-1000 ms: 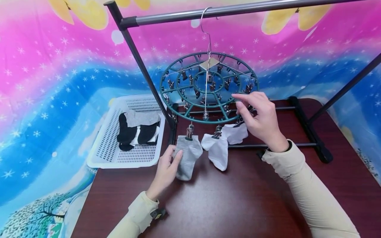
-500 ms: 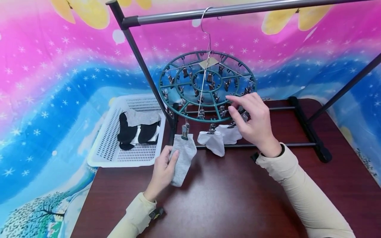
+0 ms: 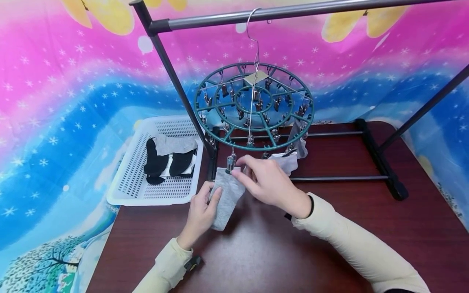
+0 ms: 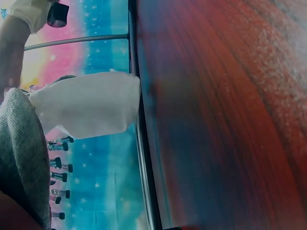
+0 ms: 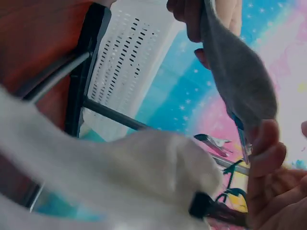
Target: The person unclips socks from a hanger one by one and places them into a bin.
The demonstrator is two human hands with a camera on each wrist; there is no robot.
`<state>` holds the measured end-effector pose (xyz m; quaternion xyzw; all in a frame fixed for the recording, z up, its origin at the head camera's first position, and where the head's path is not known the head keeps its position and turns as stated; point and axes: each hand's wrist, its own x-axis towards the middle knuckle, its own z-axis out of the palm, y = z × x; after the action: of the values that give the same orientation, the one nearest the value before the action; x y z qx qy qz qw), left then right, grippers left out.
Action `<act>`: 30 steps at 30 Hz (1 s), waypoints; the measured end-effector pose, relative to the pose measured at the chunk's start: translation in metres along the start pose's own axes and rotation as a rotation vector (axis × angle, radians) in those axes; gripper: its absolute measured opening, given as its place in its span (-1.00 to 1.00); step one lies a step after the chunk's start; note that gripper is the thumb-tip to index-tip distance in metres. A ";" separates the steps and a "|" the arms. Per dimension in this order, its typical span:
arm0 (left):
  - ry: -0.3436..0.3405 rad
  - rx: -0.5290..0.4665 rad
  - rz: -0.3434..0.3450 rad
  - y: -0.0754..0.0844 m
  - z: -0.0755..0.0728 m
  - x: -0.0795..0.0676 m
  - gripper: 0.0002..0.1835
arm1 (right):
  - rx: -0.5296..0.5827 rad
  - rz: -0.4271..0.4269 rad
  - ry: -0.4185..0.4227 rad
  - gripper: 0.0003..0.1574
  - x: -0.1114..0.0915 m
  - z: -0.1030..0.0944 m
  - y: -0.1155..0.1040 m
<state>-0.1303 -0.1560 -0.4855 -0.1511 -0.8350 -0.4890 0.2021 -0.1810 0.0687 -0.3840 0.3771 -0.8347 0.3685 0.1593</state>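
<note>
A grey sock (image 3: 225, 199) hangs from a metal clip (image 3: 230, 162) at the front of the round green hanger (image 3: 234, 145). My left hand (image 3: 201, 209) holds the sock's left side between thumb and fingers. At its top right corner, beside the clip, is my right hand (image 3: 271, 183), with bent thumb and index finger; their tips look apart in the head view. In the right wrist view, right fingertips (image 5: 264, 139) touch the cuff end of the grey sock (image 5: 240, 76), but a pinch cannot be made out. White socks (image 3: 287, 162) hang clipped behind the right hand, partly hidden.
A white perforated basket (image 3: 121, 191) with black, white and grey socks (image 3: 176, 144) stands on the left of the brown table (image 3: 286, 252). The hanger's hook (image 3: 250, 24) hangs on a dark rack bar (image 3: 311, 12). The rack's base frame (image 3: 340, 178) lies behind.
My right hand has come leftward and down from the hanger's right side to the grey sock's clip. The hanger has shifted slightly left over the second. My left hand keeps its hold on the grey sock.
</note>
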 end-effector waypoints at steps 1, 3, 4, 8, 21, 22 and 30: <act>-0.004 0.005 0.007 -0.001 0.000 0.000 -0.96 | 0.000 0.077 -0.029 -0.57 0.002 0.003 0.001; -0.008 0.018 0.025 -0.002 0.001 0.000 -0.96 | 0.013 0.180 -0.068 -0.57 0.009 0.007 0.004; -0.010 0.020 0.032 -0.001 0.001 0.000 -0.96 | 0.024 0.210 -0.084 -0.59 0.012 0.010 0.006; -0.014 0.023 0.048 -0.001 0.001 -0.002 -0.93 | 0.113 0.300 -0.133 -0.58 0.022 0.018 0.013; -0.015 0.009 0.053 0.000 0.000 -0.003 -0.90 | 0.267 0.535 -0.203 -0.35 0.027 0.017 0.013; -0.014 0.006 0.054 0.001 0.000 -0.003 -0.89 | 0.273 0.548 -0.197 -0.31 0.027 0.017 0.013; -0.055 0.028 0.063 0.002 -0.003 0.000 -0.90 | 0.318 0.525 -0.137 -0.48 0.028 0.020 0.015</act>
<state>-0.1289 -0.1581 -0.4827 -0.1877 -0.8419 -0.4664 0.1962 -0.2106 0.0465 -0.3894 0.1929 -0.8443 0.4964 -0.0589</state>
